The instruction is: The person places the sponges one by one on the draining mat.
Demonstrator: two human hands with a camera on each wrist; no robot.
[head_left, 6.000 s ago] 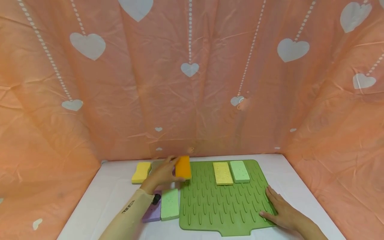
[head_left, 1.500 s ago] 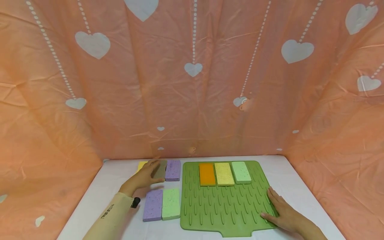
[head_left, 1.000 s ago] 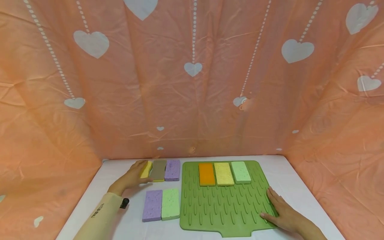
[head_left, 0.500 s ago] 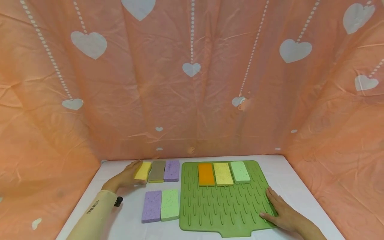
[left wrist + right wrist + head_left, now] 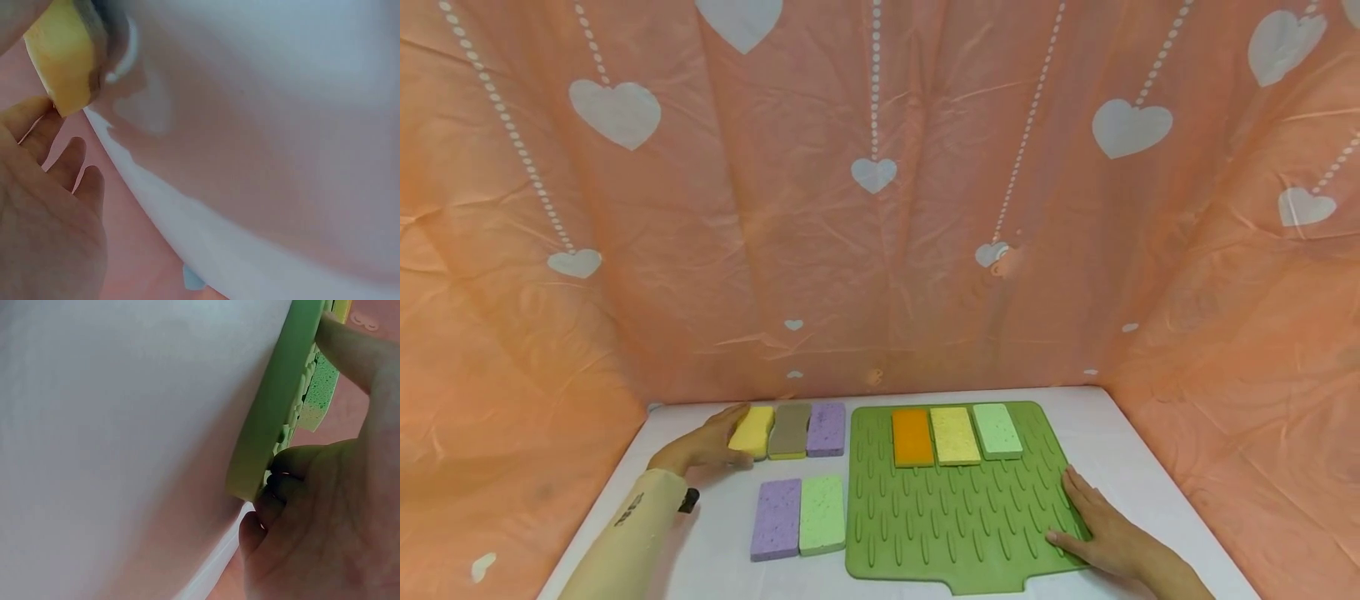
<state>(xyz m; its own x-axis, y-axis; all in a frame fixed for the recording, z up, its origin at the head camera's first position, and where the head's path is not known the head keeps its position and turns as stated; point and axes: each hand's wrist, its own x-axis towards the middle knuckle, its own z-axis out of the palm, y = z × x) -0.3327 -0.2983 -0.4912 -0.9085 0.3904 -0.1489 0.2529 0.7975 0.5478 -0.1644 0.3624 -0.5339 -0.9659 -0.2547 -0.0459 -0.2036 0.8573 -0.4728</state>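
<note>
My left hand (image 5: 703, 446) pinches a yellow wavy-sided sponge (image 5: 754, 432) at the back left, thumb at its near end and fingers at its far end. The left wrist view shows fingertips against that sponge's end. Beside it lie a grey-topped sponge (image 5: 791, 432) and a purple sponge (image 5: 827, 430). My right hand (image 5: 1105, 533) rests on the right edge of a green ridged mat (image 5: 947, 525), fingers extended and thumb on top. On the mat's far part lie an orange sponge (image 5: 913, 437), a pale yellow sponge (image 5: 956, 436) and a mint green sponge (image 5: 997, 431) in a row.
Another purple sponge (image 5: 777, 518) and a light green sponge (image 5: 823, 514) lie side by side left of the mat, nearer me. A white cloth (image 5: 715, 550) covers the table. An orange curtain with hearts (image 5: 820, 250) closes off the back and both sides.
The orange sponge, earlier in my left hand, now lies on the mat. My left hand has moved left, past the grey-topped sponge, to the yellow wavy-sided one. My right hand stays on the mat's edge.
</note>
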